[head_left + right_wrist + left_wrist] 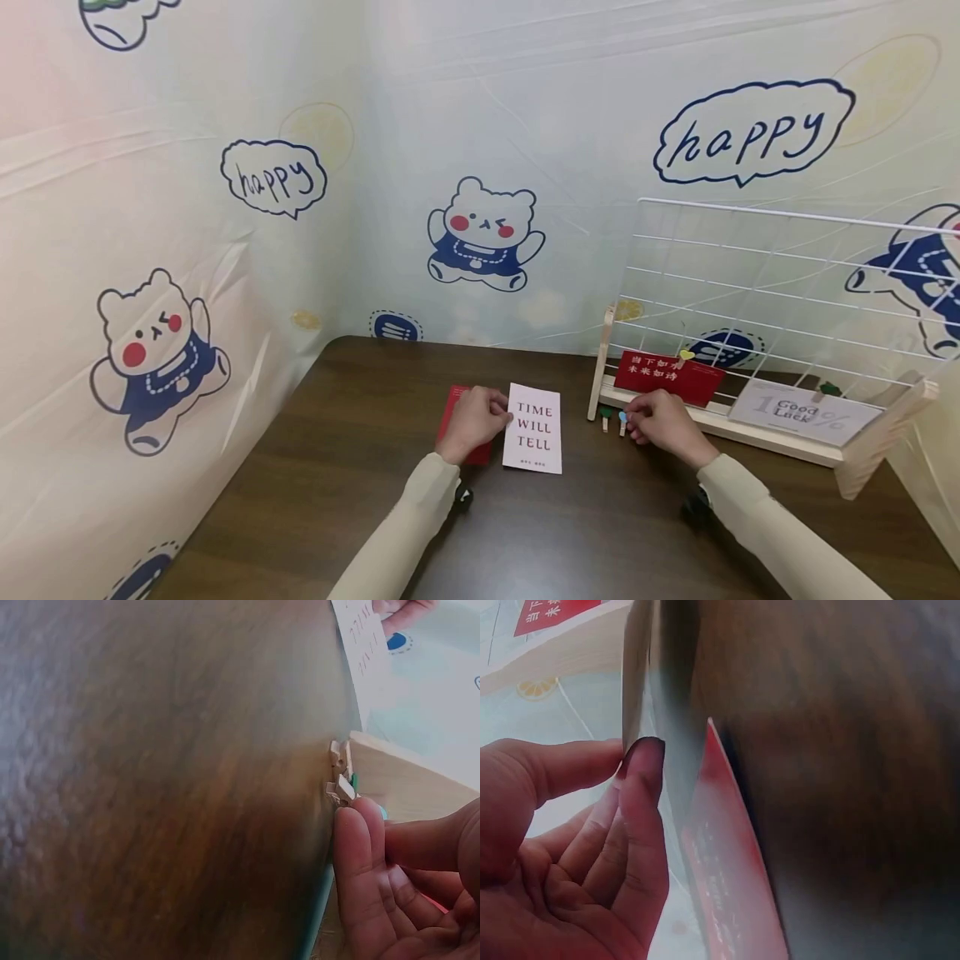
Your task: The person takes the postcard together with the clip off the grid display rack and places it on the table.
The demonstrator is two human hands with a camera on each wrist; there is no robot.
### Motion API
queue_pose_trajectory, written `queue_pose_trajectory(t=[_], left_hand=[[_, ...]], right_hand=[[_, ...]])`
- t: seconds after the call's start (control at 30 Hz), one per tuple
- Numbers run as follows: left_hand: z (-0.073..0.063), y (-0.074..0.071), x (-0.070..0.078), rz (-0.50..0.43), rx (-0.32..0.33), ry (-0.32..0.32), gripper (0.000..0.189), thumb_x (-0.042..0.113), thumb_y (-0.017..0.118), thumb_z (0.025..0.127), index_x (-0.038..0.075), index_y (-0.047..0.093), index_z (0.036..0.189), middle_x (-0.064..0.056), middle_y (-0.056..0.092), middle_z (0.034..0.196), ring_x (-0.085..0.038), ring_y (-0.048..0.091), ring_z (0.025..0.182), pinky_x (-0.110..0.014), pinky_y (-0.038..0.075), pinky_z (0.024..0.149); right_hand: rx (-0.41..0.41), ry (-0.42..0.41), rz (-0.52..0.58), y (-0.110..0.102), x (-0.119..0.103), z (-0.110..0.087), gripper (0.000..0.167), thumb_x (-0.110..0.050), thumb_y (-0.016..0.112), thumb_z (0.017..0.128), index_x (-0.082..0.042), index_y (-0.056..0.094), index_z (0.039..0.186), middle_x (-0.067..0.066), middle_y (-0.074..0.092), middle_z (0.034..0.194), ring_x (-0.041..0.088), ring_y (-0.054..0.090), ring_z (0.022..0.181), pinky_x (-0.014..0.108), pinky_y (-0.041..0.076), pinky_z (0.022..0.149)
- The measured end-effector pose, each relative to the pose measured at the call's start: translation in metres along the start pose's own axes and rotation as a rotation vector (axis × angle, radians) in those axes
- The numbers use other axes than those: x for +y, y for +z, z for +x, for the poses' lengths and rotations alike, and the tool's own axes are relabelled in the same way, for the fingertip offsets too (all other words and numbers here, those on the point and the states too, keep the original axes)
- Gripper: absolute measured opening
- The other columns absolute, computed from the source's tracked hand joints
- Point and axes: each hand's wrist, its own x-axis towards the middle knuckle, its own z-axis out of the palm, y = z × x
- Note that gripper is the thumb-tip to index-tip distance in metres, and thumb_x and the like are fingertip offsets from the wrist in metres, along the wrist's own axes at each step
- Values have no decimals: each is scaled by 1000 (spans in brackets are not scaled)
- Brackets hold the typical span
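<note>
Left of the rack [787,443], my left hand [476,425] pinches the white card [533,428], long axis pointing away, while my right hand [666,425], nearer the rack, pinches the blue clip [622,426]

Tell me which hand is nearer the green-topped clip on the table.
Right. The right hand pinches the blue-topped clip beside the green-topped clip; the left hand is farther off, holding the white card.

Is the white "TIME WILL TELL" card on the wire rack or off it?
Off: the left hand holds the card by its edge, and table shows between card and rack.
</note>
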Motion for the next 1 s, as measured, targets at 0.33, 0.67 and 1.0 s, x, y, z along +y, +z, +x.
queue_pose_trajectory(t=[0.33, 0.67, 1.0], left_hand=[[1, 3, 0, 38, -45, -28, 17, 15, 81, 90, 4, 78, 102, -3, 73, 75, -11, 62, 60, -25, 49, 55], [1, 3, 1, 46, -41, -30, 17, 16, 81, 90, 4, 78, 101, -5, 74, 75, -11, 64, 59, -25, 51, 56], [-1, 4, -1, 67, -15, -15, 16, 16, 82, 89, 4, 79, 98, -4, 73, 73, -9, 62, 56, -24, 50, 53]], right_hand=[[8, 15, -40, 1, 4, 6, 18, 0, 67, 96, 9, 74, 111, 15, 73, 84, 15, 69, 62, 33, 64, 62], [45, -4, -107, 4, 6, 9, 17, 0, 69, 93, 7, 75, 107, 14, 74, 82, 13, 68, 60, 30, 62, 59], [75, -5, -160, 8, 8, 8, 15, 0, 70, 93, 5, 76, 105, 11, 73, 80, 13, 66, 57, 30, 62, 59]])
